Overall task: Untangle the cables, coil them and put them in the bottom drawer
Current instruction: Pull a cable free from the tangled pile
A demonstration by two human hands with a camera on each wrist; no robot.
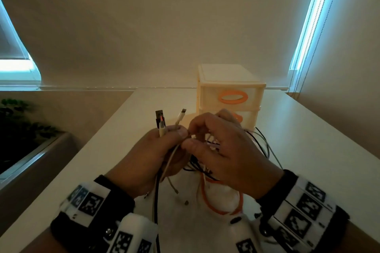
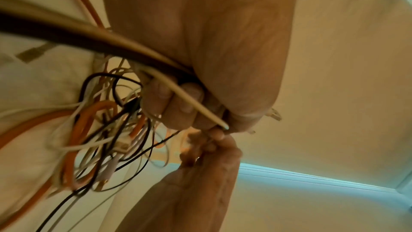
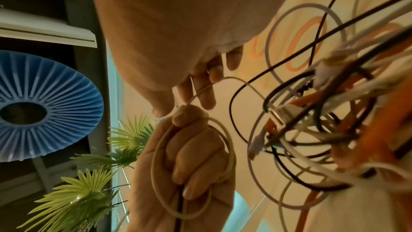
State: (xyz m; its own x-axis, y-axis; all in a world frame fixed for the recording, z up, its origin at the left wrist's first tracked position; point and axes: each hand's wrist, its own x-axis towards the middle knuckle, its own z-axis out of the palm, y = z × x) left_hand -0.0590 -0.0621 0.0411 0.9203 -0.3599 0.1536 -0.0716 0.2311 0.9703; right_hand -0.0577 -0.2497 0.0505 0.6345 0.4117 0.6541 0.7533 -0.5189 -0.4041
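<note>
The white table [image 1: 308, 150] carries the whole job, and at its far edge, right of centre, stands the cream drawer unit [image 1: 230, 80] with orange handles, both visible drawers closed, probably left so until a cable is ready; its lowest part is hidden behind the hands. In front of it, held up off the table, hangs the tangle of cables [image 1: 207, 162], black, white and orange strands knotted together, with an orange loop [image 1: 222, 201] sagging toward the near edge, so lifting lets loose lengths drop free of the knot. The right hand [image 1: 226, 154] sits over the tangle, thumb and forefinger pinched together on a thin white strand, seemingly drawing it out. The left hand [image 1: 156, 156], just beside it, is curled tight round a bunch of freed ends, keeping them apart from the mess; their plugs [image 1: 162, 119] stick up above the fist, a black one and two pale ones.
</note>
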